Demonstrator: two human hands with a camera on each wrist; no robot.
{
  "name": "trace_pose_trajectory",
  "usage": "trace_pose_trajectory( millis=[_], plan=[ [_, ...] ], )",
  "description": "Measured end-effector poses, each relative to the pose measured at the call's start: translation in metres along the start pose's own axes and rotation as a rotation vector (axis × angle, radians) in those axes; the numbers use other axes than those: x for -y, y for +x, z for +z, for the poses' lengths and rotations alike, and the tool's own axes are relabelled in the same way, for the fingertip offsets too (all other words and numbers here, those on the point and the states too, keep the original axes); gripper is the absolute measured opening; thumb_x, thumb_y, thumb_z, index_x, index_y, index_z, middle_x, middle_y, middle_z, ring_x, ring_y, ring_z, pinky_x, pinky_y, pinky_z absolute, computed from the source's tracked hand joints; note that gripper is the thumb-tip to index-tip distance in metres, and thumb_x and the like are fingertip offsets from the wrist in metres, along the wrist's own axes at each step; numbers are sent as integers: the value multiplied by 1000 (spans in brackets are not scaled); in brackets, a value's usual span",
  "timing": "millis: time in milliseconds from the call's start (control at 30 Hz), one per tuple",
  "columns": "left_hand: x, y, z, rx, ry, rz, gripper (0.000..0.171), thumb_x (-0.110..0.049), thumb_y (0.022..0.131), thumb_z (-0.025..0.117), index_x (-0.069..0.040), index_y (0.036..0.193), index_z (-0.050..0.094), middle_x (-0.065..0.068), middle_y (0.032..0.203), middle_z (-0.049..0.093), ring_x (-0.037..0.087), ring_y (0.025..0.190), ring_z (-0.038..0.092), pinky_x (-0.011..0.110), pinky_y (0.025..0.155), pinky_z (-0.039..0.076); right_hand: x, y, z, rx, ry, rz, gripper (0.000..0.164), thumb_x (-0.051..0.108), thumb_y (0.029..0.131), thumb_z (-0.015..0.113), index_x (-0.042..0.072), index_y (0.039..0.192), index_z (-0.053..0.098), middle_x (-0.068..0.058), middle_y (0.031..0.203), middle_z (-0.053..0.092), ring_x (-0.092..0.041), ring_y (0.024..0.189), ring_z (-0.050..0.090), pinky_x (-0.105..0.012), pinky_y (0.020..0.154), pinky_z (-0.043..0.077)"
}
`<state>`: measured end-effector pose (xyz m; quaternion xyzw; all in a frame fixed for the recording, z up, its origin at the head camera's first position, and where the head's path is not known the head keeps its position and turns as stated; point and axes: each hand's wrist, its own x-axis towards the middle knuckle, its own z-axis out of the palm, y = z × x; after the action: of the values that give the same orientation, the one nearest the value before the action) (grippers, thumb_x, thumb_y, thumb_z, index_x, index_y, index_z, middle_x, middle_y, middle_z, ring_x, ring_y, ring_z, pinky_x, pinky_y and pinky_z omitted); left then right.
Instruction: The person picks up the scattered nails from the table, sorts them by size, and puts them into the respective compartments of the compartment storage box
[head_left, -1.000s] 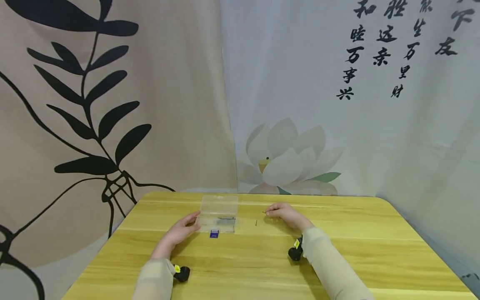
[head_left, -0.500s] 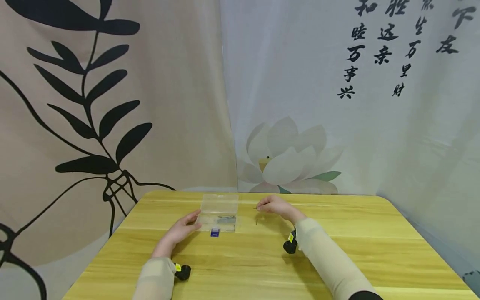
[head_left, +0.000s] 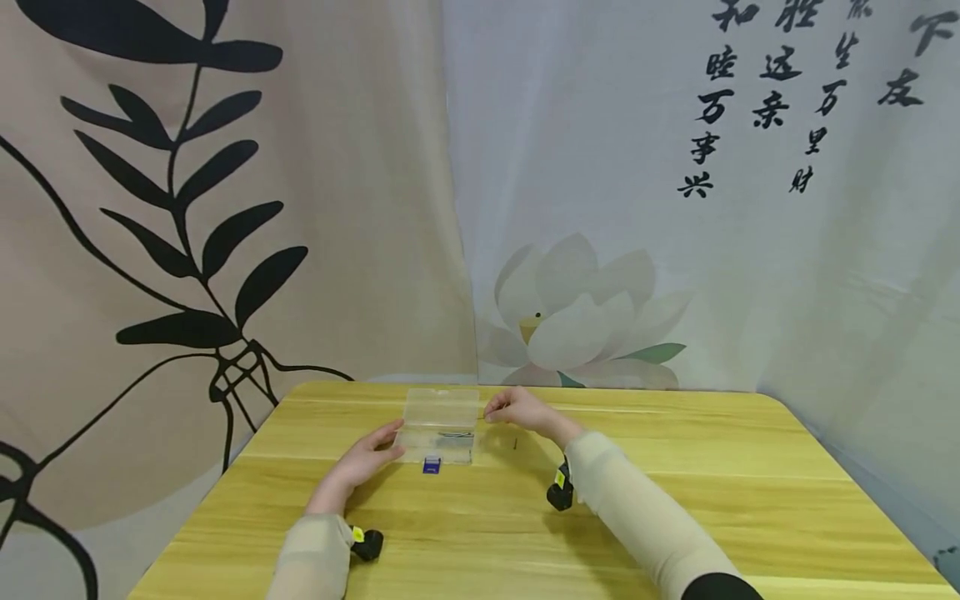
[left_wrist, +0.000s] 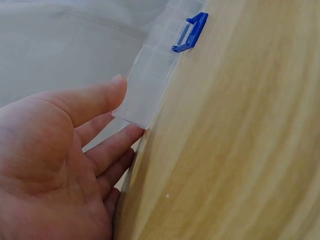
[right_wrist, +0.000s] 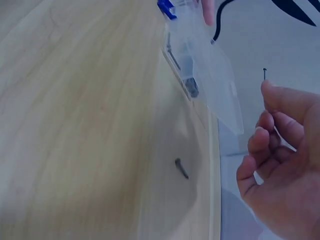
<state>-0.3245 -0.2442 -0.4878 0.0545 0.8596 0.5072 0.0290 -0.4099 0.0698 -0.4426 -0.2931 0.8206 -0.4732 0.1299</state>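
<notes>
A clear plastic box [head_left: 441, 410] with its lid raised stands at the far side of the table. Its blue latch [head_left: 431, 467] hangs at the front, and several thin dark screws [right_wrist: 191, 87] lie in a compartment at its right end. My left hand [head_left: 363, 462] touches the box's left end, thumb and fingers extended along its edges. Between thumb and index finger, my right hand [right_wrist: 280, 135] pinches a small dark screw [right_wrist: 264, 74], head pointing up in the right wrist view. That hand is just right of the raised lid. Another screw [right_wrist: 181, 168] lies on the wood, nearer than the right hand.
The wooden table [head_left: 465, 533] ends just behind the box, where a printed curtain [head_left: 360, 208] hangs. A black wrist camera [head_left: 367, 545] sits at the left cuff, another black camera [head_left: 559, 493] at the right one.
My right hand has moved left with the pinched screw, from well right of the box to beside its lid. The left hand and box have stayed in place.
</notes>
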Motion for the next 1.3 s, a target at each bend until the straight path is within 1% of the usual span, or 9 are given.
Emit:
trace_pose_trajectory(
  millis=[167,267,367,533,733,833,1000,1133,1300],
  plan=[
    [-1,0,0,1,3,-2,57,-18,99,57,-8,150,36,28,147,36,45,136,31,62,107,25,4,5,8,2,-39,-19,16,9,93,64,-2,101,71,-6,100,69,-13,83,56,-45,83,48],
    [-1,0,0,4,2,-3,57,-18,99,57,-8,151,35,29,147,36,45,136,31,62,107,26,5,7,13,-2,-54,-28,16,8,93,64,-4,101,71,-5,97,70,-15,82,57,-42,80,49],
    [-2,0,0,6,-4,-5,57,-18,99,57,-8,151,35,28,148,35,45,136,30,61,107,26,7,8,18,-10,-69,-34,14,7,92,64,-3,99,71,-5,95,69,-16,82,58,-40,78,50],
    [-1,1,0,3,-6,-6,57,-18,99,57,-9,151,35,28,147,36,45,136,31,61,107,26,11,8,27,-20,-107,-66,10,5,90,65,-1,96,72,-6,96,70,-13,86,59,-31,78,49],
    [1,0,0,-5,-9,-7,57,-19,99,58,-9,150,37,27,147,38,45,136,32,61,107,26,12,12,38,-32,-154,-101,8,6,89,67,1,91,73,-4,97,70,-11,87,57,-30,78,47],
    [2,0,0,-11,-1,0,56,-19,98,58,-9,150,38,27,146,39,45,135,33,62,107,26,12,14,43,-38,-195,-126,5,5,87,69,3,88,74,-4,95,71,-12,86,58,-30,77,48],
    [1,1,1,-16,4,3,56,-19,98,58,-9,150,38,27,146,39,45,135,33,62,106,26,12,17,51,-55,-236,-146,5,3,84,71,4,87,74,-4,95,70,-19,95,60,-35,85,48],
    [1,1,1,-14,1,-4,56,-19,98,58,-9,150,38,27,146,39,45,135,33,63,106,26,14,18,55,-57,-243,-150,4,3,84,71,3,87,74,-4,96,69,-24,100,59,-41,91,47],
    [1,1,1,-16,-4,-5,56,-18,98,58,-9,150,38,28,146,39,45,135,33,62,106,26,15,19,58,-27,-228,-136,5,1,85,70,3,87,73,-4,98,66,-24,101,58,-45,94,45]
  ],
)
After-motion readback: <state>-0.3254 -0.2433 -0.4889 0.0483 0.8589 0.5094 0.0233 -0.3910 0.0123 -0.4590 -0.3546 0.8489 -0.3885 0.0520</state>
